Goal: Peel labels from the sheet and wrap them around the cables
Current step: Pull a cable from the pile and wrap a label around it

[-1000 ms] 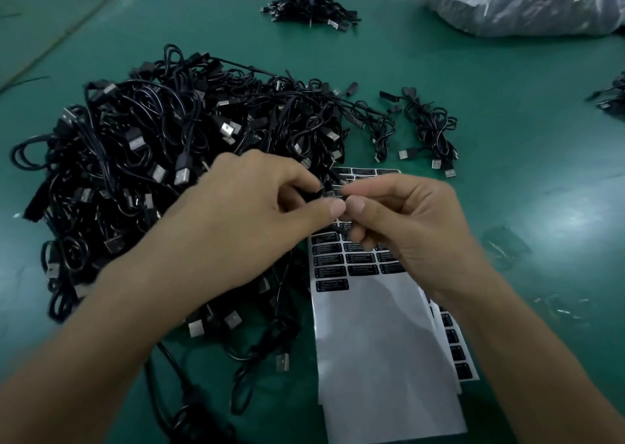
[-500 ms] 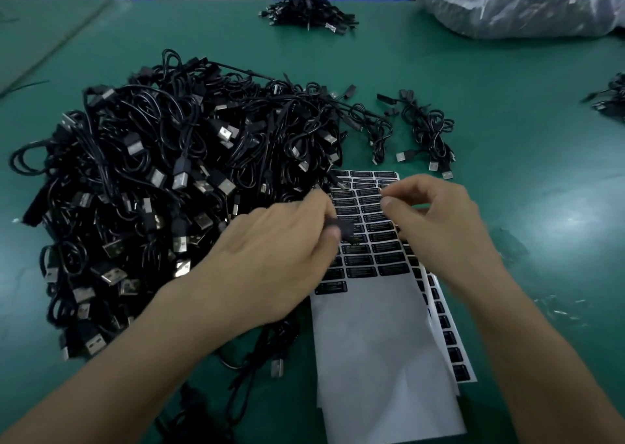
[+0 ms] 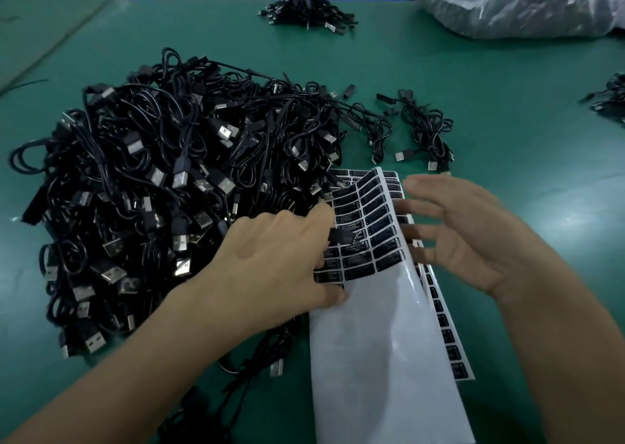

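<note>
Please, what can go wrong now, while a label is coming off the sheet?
1. The sheet curls up together with the half-peeled label. The right hand is open and seems not to press it flat, so the label may crease or tear.
2. The lifted label sits close to the left hand and the neighbouring labels, and may fold and stick there.
3. The cable pile lies against the sheet's left edge, so the sticky label could catch a wrong cable.

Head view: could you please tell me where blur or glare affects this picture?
In the head view, the right hand is smeared by motion blur; the label sheet shows glare on its glossy white backing; the plastic bag glints at top right; the cable pile looks sharp.
</note>
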`<state>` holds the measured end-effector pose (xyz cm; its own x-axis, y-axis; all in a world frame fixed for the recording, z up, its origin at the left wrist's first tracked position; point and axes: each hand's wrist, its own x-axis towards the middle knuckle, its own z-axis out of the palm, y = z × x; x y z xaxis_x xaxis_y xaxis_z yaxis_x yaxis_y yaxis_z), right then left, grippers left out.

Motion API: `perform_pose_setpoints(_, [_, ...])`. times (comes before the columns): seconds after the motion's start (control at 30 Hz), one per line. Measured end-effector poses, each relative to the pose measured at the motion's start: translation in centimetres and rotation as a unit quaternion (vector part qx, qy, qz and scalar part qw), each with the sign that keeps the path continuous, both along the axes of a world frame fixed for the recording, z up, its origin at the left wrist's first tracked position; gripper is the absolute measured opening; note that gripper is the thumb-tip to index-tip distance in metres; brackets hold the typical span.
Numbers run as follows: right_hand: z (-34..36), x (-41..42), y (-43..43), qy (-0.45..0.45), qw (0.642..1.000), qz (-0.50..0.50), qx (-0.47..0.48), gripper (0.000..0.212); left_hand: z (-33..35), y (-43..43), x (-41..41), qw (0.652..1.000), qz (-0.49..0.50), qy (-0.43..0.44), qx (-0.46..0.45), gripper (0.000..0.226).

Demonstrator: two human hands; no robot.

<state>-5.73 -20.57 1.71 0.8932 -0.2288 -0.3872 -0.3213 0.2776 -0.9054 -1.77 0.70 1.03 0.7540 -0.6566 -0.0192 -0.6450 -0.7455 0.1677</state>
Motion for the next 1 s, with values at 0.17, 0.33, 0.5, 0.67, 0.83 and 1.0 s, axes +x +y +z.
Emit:
perform_pose_setpoints(0.17, [-0.8, -1.2, 0.7, 0.055, 0.972, 0.217, -0.073, 0.089, -0.1, 0.1, 0.2, 1.0, 0.005, -0.001, -0.019, 0.058])
perform_pose_setpoints(0.33, [-1.6, -2.0, 2.1, 0.009, 0.96, 0.24, -0.146, 0.069, 0.0, 0.5, 0.5, 0.998, 0.0, 0.047, -0.046, 0.046])
perform_pose_setpoints(0.5, [-1.9, -1.9, 2.3, 0.001, 0.982, 0.158, -0.104, 0.056, 0.2, 0.5, 0.3, 0.992, -0.004, 0.098, -0.084, 0.043])
perform_pose_setpoints(0.67, [-2.2, -2.1, 2.7, -0.008, 0.993, 0.116, -0.02, 0.045, 0.1, 0.1, -0.1, 0.986, 0.012, 0.1, -0.132, 0.04])
perform_pose_setpoints(0.83, [-2.1, -2.2, 3.1, -0.015, 0.994, 0.104, -0.021, 0.038, 0.2, -0.1, -0.1, 0.975, 0.03, 0.133, -0.176, 0.04])
perform_pose_setpoints(1.0, [-2.0, -2.3, 3.1, -0.012, 0.995, 0.1, -0.029, 0.034, 0.2, 0.0, 0.3, 0.962, 0.045, 0.171, -0.209, 0.031])
